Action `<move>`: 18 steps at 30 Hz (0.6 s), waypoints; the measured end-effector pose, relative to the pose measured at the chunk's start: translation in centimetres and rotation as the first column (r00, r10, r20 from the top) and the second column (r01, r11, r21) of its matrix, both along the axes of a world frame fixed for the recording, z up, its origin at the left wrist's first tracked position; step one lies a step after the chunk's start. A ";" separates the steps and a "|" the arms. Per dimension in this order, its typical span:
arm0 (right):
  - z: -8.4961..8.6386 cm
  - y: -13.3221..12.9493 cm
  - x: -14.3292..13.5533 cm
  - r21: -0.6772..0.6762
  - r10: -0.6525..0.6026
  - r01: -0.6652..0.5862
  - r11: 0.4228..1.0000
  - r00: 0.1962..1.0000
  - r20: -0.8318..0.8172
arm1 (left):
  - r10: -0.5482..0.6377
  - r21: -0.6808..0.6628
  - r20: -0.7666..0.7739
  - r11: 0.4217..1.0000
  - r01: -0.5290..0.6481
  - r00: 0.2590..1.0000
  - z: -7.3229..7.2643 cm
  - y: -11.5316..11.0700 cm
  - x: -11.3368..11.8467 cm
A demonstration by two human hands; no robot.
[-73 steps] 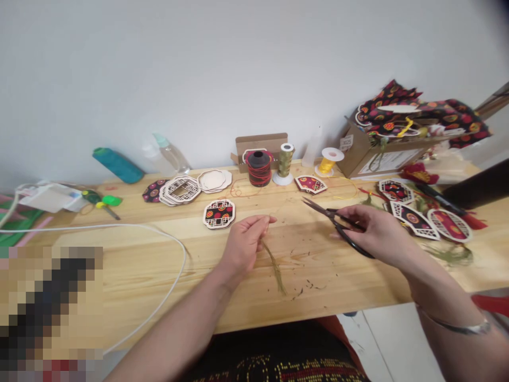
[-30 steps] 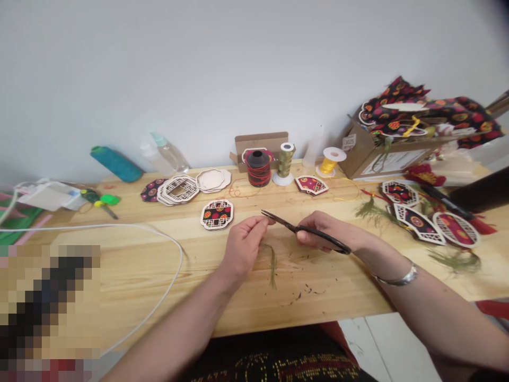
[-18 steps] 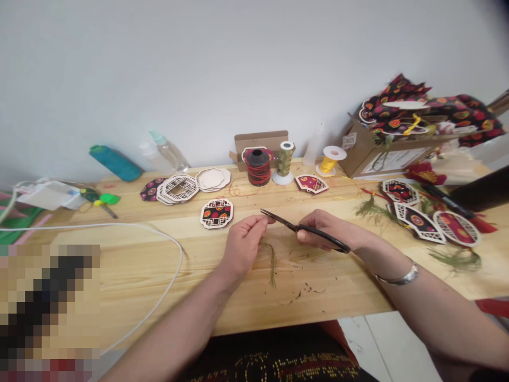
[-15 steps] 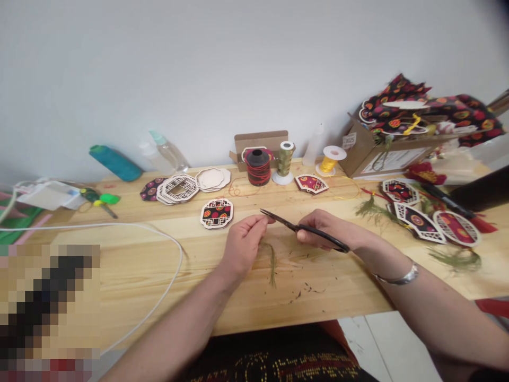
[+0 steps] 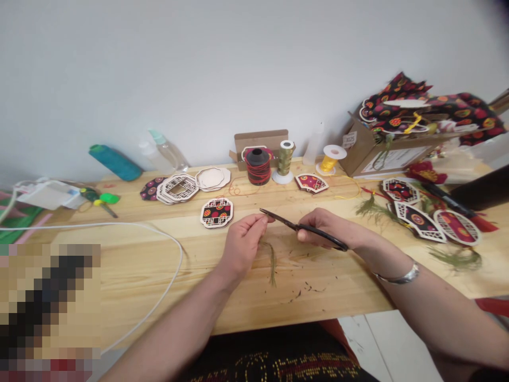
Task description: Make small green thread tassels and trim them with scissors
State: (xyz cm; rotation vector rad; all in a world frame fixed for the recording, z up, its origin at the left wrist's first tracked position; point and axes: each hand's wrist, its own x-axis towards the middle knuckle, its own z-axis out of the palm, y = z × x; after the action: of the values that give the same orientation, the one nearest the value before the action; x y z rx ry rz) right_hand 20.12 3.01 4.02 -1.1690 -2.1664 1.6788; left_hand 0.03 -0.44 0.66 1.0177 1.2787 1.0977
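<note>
My left hand (image 5: 245, 241) is pinched closed at the middle of the wooden table, around something small that its fingers mostly hide. A green tassel (image 5: 272, 265) hangs or lies just below its fingertips; which of the two I cannot tell. My right hand (image 5: 324, 228) is wrapped round the handles of black scissors (image 5: 283, 220). The blades point left and reach the left fingertips. Behind my left hand lies an octagonal patterned piece (image 5: 217, 213) with a pale lattice frame. Small dark scraps (image 5: 308, 289) are scattered nearer the front edge.
Red thread (image 5: 258, 167), green thread (image 5: 285, 159) and yellow thread (image 5: 329, 163) spools stand at the back. Lattice frames (image 5: 178, 188) lie back left. A full cardboard box (image 5: 389, 156) and framed pieces (image 5: 419, 220) are at right. A white cable (image 5: 175, 270) curves across the left.
</note>
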 end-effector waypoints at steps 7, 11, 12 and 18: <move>0.2 -0.1 0.2 0.028 -0.009 0.008 1.000 1.000 0.016 | 0.035 -0.021 0.073 0.999 -0.034 0.997 0.1 0.2 0.1; 0.1 0.4 1.0 0.109 0.008 -0.022 0.994 0.993 0.121 | 0.128 -0.101 0.120 0.988 -0.116 0.985 0.3 0.6 0.0; 0.1 0.5 1.3 0.155 -0.012 -0.016 0.988 0.984 0.179 | 0.146 -0.121 0.134 0.984 -0.130 0.980 0.3 0.7 0.0; 0.6 1.3 2.8 0.580 -0.398 -0.089 0.810 0.643 0.655 | 0.153 -0.170 0.180 0.978 -0.123 0.972 0.4 0.9 -0.4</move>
State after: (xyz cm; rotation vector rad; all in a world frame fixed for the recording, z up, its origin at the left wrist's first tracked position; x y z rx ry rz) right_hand 22.95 4.29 4.60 -1.9932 -2.5717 0.3233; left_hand -0.33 0.46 1.08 0.6945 1.2712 1.1512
